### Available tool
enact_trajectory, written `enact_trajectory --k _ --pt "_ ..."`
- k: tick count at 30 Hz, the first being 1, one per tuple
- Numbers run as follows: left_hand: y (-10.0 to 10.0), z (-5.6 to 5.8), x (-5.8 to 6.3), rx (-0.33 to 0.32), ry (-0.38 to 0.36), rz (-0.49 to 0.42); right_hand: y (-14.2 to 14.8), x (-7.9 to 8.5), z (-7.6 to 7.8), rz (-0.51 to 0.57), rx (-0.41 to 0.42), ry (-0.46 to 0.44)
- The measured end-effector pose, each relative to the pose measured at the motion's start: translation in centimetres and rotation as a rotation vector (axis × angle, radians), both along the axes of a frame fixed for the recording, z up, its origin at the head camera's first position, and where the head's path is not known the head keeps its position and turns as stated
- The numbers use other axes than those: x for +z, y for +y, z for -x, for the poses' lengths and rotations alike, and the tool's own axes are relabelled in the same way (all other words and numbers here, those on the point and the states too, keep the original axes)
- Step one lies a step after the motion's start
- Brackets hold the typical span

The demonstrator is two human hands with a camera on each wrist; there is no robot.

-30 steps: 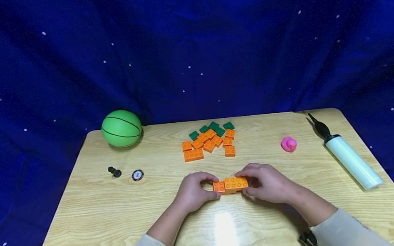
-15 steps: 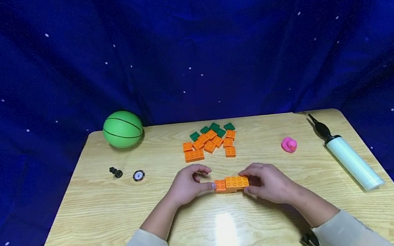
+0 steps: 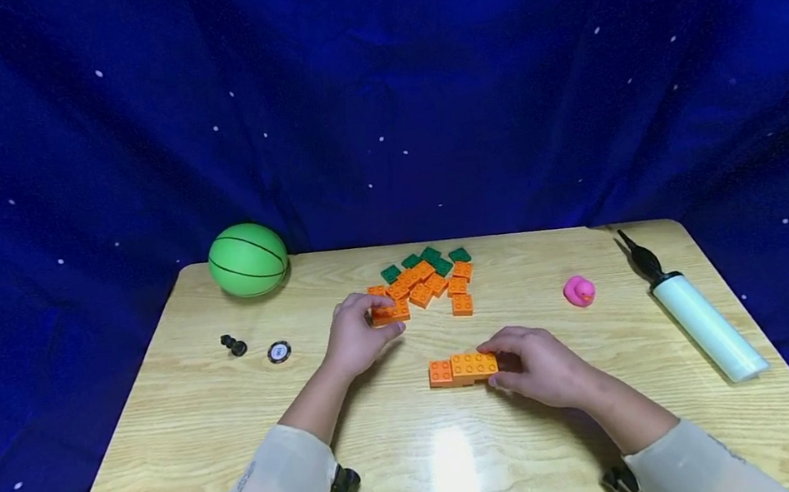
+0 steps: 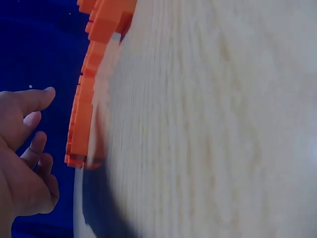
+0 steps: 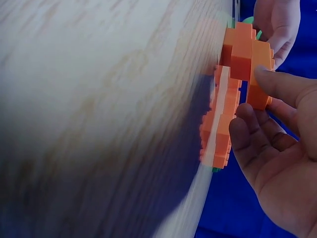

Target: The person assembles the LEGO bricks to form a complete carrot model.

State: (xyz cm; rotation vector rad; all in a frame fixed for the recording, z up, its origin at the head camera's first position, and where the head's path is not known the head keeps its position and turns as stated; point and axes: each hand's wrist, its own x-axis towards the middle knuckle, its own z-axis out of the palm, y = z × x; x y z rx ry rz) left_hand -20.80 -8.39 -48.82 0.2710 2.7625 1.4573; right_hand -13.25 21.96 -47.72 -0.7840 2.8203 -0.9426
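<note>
Head view: the left hand [image 3: 357, 339], fingers spread, has moved from the joined rectangular orange plastic bricks [image 3: 470, 366] on the worktop [image 3: 202, 441] towards a long orange brick [image 3: 402, 312] at eleven o'clock, the right hand [image 3: 535, 366] pinching their three-o'clock end.

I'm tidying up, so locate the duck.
In the head view, the duck sits right of centre, left of the pump and beyond the right hand.
</note>
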Motion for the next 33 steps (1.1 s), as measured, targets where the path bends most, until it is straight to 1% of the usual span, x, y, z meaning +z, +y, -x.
enact_trajectory --k 3,5,10,16,20,24,33 --pt "0.0 0.6 0.0 0.023 0.017 0.081 -0.1 0.1 0.1 0.0 -0.001 -0.004" --pt "0.0 0.9 -0.1 0.03 0.022 0.116 -0.1 0.1 0.1 0.001 -0.003 -0.007" --pt "0.0 1.6 -0.2 0.036 0.023 0.183 -0.1 0.1 0.1 0.004 0.003 -0.013" --pt "0.0 2.4 -0.7 0.036 0.013 0.259 -0.1 0.2 0.1 0.009 0.012 -0.02" --pt "0.0 2.7 -1.0 0.034 0.005 0.284 -0.1 0.3 0.1 0.001 0.014 -0.012" --pt "0.0 2.9 -1.3 0.044 0.001 0.299 -0.1 0.4 0.1 0.004 0.018 -0.02" --pt "-0.1 2.9 -1.4 0.036 0.014 0.286 0.0 0.3 0.3 0.006 0.021 -0.023"
